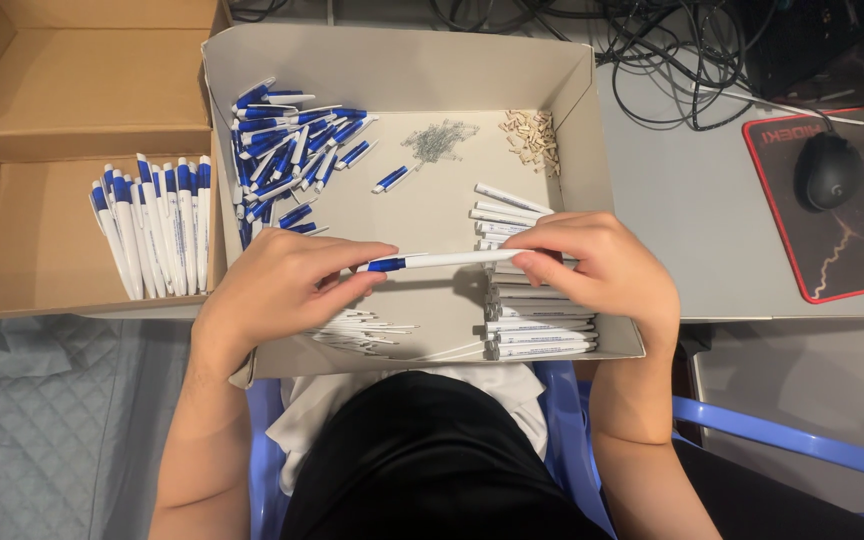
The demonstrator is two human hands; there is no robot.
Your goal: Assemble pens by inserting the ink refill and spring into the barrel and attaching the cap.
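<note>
On a grey tabletop (692, 220) (cables behind), a cardboard tray (402, 60) holds pen parts beneath both hands' fingers (552, 245), which grasp a blue-and-white pen (442, 260)

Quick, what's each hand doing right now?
Left hand: closed, fingers pinching the blue end of a white pen.
Right hand: closed on the same pen's white end.
</note>
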